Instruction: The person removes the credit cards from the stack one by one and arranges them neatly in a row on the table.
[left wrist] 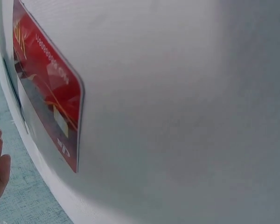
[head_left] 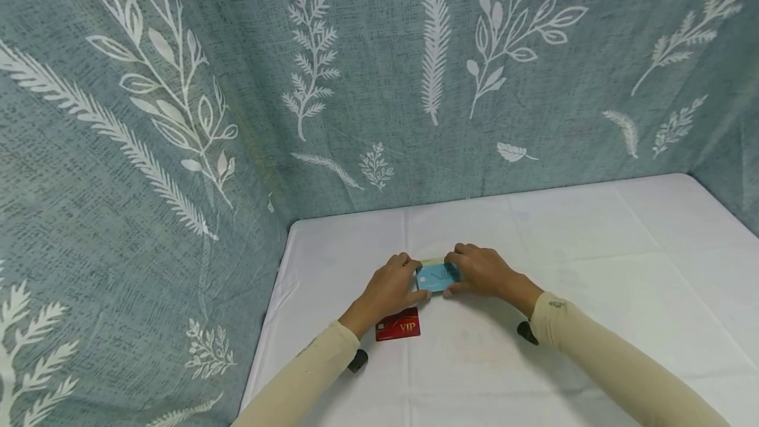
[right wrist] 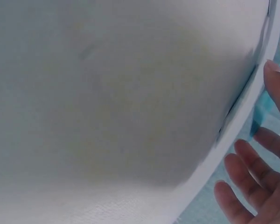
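Observation:
A light-blue card with a small chip sits between my two hands near the table's middle. My left hand holds its left edge with thumb and fingers. The right hand grips the opposite edge; in the right wrist view its thumb and index finger span the blue card. Along the blue card's far side shows a yellowish strip, perhaps another card. Just below my left hand lies a red VIP card, also large in the left wrist view.
White cloth covers the table. Blue-green leaf-patterned curtains hang behind it and along the left. A dark thin edge of something flat lies on the cloth in the right wrist view. Dark wrist-camera parts sit under both sleeves.

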A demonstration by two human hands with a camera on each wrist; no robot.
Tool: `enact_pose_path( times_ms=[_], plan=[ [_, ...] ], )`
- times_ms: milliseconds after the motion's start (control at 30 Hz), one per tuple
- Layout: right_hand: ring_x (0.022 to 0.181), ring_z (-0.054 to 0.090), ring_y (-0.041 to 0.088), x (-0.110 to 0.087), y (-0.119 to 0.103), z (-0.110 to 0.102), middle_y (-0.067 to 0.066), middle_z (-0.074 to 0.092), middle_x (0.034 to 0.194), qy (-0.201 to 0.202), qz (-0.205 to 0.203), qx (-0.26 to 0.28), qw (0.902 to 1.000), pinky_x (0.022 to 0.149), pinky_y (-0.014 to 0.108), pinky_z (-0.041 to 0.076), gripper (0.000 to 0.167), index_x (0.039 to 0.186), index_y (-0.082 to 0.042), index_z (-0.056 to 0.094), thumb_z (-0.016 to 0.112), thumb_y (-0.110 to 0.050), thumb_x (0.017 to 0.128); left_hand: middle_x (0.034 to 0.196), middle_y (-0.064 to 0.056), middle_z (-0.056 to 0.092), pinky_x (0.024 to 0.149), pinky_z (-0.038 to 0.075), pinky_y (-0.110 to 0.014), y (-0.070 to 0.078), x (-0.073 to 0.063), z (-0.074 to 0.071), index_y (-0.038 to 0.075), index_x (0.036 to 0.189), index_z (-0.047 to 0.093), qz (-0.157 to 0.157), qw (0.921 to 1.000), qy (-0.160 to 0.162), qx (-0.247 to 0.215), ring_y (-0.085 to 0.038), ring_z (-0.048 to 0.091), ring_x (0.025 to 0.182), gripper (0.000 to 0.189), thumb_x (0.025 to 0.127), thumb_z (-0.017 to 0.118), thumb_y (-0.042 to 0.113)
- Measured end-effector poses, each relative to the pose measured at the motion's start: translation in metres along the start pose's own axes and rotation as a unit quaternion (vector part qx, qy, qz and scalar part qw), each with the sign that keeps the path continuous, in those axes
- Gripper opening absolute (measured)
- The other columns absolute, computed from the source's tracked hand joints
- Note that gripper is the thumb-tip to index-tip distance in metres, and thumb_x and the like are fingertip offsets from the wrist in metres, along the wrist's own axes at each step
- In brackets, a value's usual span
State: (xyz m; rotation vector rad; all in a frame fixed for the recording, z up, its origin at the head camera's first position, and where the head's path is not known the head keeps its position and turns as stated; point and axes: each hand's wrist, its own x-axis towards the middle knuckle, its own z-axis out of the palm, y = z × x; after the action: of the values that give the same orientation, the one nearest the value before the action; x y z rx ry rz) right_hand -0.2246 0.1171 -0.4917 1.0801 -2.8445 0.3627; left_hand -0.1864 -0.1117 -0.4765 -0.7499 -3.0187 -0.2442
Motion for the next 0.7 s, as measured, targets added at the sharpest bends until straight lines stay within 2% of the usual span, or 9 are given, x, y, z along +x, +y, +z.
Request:
enact_pose_path(
  times_ms=[200, 467, 700],
  plan=[
    [0.076, 0.053, 0.008, -0.002, -0.002, -0.002, 0.002, 0.063, 0.095, 0.002, 0.001, 0.002, 1.0000, 0.061, 0.025, 0.048, 0.062, 0.114, -0.013, 0.070, 0.083, -0.058, 0.073, 0.116, -0.007, 0.062, 0.085, 0.056, -0.030, 0.001, -0.002, 0.000, 0.008, 0.131, 0.064, -0.001, 1.0000, -0.006, -0.005, -0.015, 0.057, 0.098, 0.060, 0.087, 0.075, 0.048],
    [0.077, 0.054, 0.008, -0.008, -0.002, -0.003, 0.002, 0.063, 0.097, 0.015, -0.012, 0.012, 0.9997, 0.061, 0.025, 0.049, 0.060, 0.114, -0.012, 0.069, 0.084, -0.054, 0.074, 0.119, -0.009, 0.060, 0.083, 0.056, -0.028, 0.004, -0.007, 0.000, 0.006, 0.132, 0.063, 0.015, 0.9999, 0.000, 0.003, -0.015, 0.057, 0.101, 0.059, 0.089, 0.075, 0.045],
    [0.076, 0.053, 0.007, -0.014, -0.003, -0.003, -0.001, 0.062, 0.095, 0.028, -0.016, 0.016, 0.9993, 0.059, 0.023, 0.046, 0.058, 0.112, -0.013, 0.070, 0.085, -0.052, 0.073, 0.121, -0.009, 0.059, 0.085, 0.055, -0.028, 0.008, -0.014, -0.002, 0.004, 0.135, 0.060, 0.017, 0.9996, -0.016, -0.018, -0.016, 0.056, 0.105, 0.060, 0.091, 0.073, 0.043]
  ],
)
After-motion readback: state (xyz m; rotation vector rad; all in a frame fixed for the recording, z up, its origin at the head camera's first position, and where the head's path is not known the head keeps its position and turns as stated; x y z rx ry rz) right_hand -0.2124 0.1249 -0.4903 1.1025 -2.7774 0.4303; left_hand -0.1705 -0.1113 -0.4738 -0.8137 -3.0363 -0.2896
